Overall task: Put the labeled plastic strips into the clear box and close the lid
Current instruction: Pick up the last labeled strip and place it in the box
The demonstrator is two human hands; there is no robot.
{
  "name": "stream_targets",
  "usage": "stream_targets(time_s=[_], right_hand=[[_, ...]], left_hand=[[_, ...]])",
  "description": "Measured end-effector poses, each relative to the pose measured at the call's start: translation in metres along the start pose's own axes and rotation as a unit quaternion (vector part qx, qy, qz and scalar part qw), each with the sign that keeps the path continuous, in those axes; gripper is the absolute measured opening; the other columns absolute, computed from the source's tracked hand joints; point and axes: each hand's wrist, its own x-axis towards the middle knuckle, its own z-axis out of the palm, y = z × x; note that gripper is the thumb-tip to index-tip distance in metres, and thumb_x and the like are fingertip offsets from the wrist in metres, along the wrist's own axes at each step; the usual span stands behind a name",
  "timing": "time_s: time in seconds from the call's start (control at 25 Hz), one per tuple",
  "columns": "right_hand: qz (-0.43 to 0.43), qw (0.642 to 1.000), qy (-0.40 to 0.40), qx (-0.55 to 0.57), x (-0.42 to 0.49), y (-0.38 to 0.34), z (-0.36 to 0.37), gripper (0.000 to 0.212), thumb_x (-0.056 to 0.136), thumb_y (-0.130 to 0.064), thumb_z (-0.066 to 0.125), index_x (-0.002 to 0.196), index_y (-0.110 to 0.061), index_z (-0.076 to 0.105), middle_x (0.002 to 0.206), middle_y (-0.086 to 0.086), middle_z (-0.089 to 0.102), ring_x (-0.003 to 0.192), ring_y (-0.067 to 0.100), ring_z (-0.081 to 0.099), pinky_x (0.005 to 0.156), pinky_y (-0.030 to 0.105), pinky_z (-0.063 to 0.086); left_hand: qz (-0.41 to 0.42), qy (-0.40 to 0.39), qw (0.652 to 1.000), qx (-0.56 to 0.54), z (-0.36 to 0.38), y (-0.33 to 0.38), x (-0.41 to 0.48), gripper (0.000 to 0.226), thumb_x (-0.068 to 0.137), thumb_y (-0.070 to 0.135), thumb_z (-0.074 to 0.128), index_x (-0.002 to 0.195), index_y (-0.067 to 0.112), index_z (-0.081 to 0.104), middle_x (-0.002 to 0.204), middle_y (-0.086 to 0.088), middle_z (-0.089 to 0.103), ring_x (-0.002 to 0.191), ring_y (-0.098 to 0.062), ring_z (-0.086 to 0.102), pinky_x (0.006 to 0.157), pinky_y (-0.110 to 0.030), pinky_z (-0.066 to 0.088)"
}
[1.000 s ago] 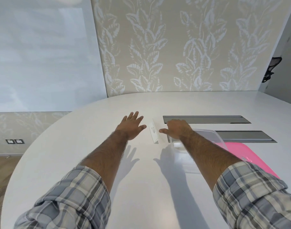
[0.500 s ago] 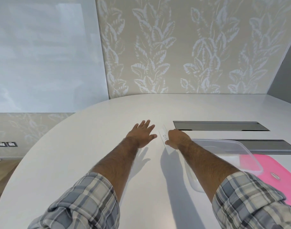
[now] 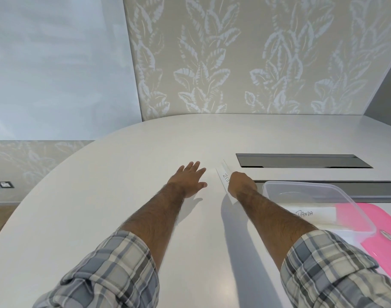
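A white plastic strip (image 3: pixel 224 176) with handwritten letters lies at an angle on the white table (image 3: pixel 101 196). My right hand (image 3: pixel 241 184) is closed over its middle, hiding part of the label. Palm down, my left hand (image 3: pixel 190 177) rests flat on the table just left of the strip, fingers apart and holding nothing. The clear box (image 3: pixel 336 196) stands open to the right of my right hand. Inside it lies a strip labelled PANDA (image 3: pixel 312 214). The pink lid (image 3: pixel 385 245) lies on the table under and beside the box, at the right edge.
Two dark recessed slots (image 3: pixel 301 161) run across the table behind the box. A leaf-patterned wall stands beyond the table's curved far edge. The table's left edge drops off to a wooden floor.
The view has shifted left and down, so the box and pink lid show more fully. My right hand has drawn the strip slightly nearer. My left hand stays flat beside it.
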Motion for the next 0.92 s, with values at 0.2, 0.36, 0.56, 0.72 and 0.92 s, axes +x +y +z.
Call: stream_targets(time_s=[0.2, 0.36, 0.56, 0.72, 0.92], right_hand=[[-0.009, 1.000, -0.009, 0.018, 0.002, 0.000, 0.003, 0.027, 0.088, -0.004, 0.048, 0.111, -0.007, 0.062, 0.118, 0.011, 0.067, 0.108, 0.032, 0.064, 0.084, 0.037, 0.052], [-0.068, 0.997, -0.032, -0.001, -0.001, 0.000, 0.003, 0.033, 0.085, -0.007, 0.049, 0.115, -0.013, 0.058, 0.116, 0.007, 0.065, 0.104, 0.030, 0.063, 0.086, 0.037, 0.054], [-0.140, 0.989, -0.056, 0.003, -0.004, 0.004, 0.004, 0.048, 0.080, -0.004, 0.047, 0.122, -0.024, 0.057, 0.124, -0.001, 0.062, 0.113, 0.024, 0.058, 0.090, 0.035, 0.050], [-0.182, 0.980, -0.081, -0.001, -0.008, 0.007, 0.004, 0.050, 0.078, 0.001, 0.044, 0.117, -0.027, 0.058, 0.125, -0.005, 0.061, 0.117, 0.022, 0.056, 0.090, 0.033, 0.047], [-0.192, 0.976, -0.096, -0.022, -0.014, 0.008, 0.005, 0.052, 0.082, -0.009, 0.061, 0.132, -0.019, 0.054, 0.136, -0.002, 0.056, 0.127, 0.020, 0.050, 0.101, 0.034, 0.043]], left_hand=[[0.000, 0.002, 1.000, 0.004, 0.001, -0.012, -0.007, 0.073, 0.100, 0.043, 0.051, 0.159, 0.023, 0.015, 0.168, -0.003, -0.002, 0.155, -0.021, -0.002, 0.125, -0.043, 0.005], [0.009, 0.012, 1.000, 0.005, -0.002, -0.012, -0.008, 0.081, 0.096, 0.040, 0.058, 0.160, 0.024, 0.011, 0.168, -0.004, -0.001, 0.155, -0.021, -0.001, 0.125, -0.044, 0.006], [0.010, 0.010, 1.000, 0.001, -0.003, -0.012, -0.014, 0.087, 0.092, 0.037, 0.066, 0.160, 0.025, 0.013, 0.168, -0.002, 0.003, 0.155, -0.020, 0.001, 0.125, -0.043, 0.007], [-0.003, -0.014, 1.000, -0.026, -0.002, -0.012, -0.022, 0.080, 0.089, 0.042, 0.069, 0.156, 0.030, 0.028, 0.162, 0.005, 0.028, 0.149, -0.019, 0.026, 0.117, -0.039, 0.027], [-0.040, -0.050, 0.996, -0.055, 0.003, -0.003, -0.030, 0.060, 0.085, 0.042, 0.071, 0.141, 0.033, 0.050, 0.142, 0.010, 0.054, 0.130, -0.016, 0.050, 0.098, -0.038, 0.042]])
